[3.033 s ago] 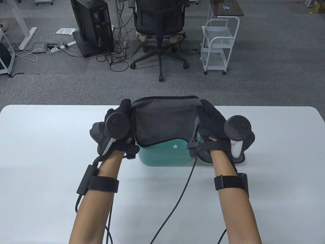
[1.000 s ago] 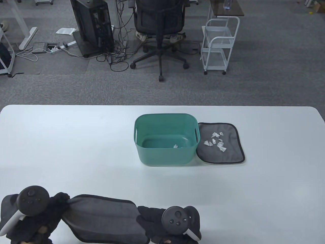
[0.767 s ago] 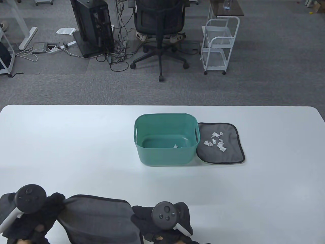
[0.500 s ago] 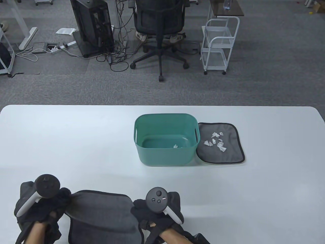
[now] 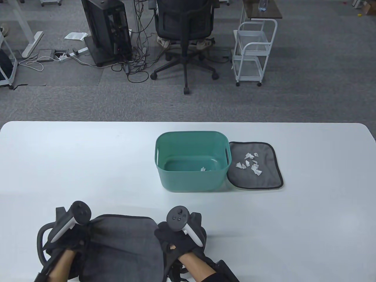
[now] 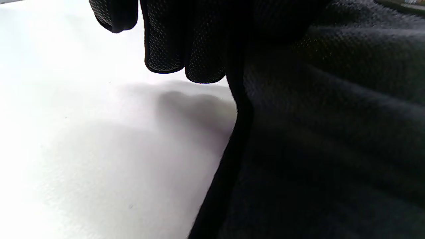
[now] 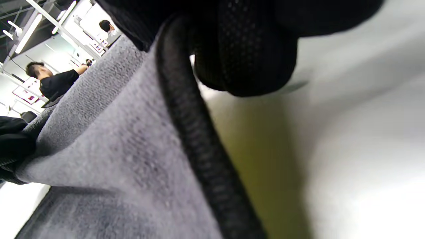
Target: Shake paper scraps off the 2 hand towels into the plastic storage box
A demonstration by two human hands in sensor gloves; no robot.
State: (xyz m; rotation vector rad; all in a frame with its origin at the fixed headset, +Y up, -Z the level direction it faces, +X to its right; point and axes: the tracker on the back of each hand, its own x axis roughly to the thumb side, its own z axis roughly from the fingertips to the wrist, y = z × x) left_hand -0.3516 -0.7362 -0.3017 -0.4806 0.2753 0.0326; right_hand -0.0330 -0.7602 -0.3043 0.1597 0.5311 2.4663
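Observation:
A grey hand towel (image 5: 123,243) with a black hem lies near the table's front edge at the left. My left hand (image 5: 83,235) holds its left edge and my right hand (image 5: 161,235) pinches its right edge. In the left wrist view the gloved fingers (image 6: 186,49) curl beside the bunched towel (image 6: 332,139). In the right wrist view a fingertip (image 7: 252,66) sits against the towel's hem (image 7: 196,132). The teal plastic box (image 5: 192,179) stands mid-table with a paper scrap (image 5: 203,169) inside. A second grey towel (image 5: 264,176) lies flat against the box's right side with several white scraps (image 5: 249,164) on it.
Beyond the table's far edge stand an office chair (image 5: 183,26), a white wire cart (image 5: 254,53) and a computer tower (image 5: 107,29) with cables on the floor. White tabletop (image 5: 73,164) stretches left of the box and right of the second towel.
Three seconds ago both hands held this towel up over the box. It has since come down at the front left, and in the last second both hands slid forward along its edges.

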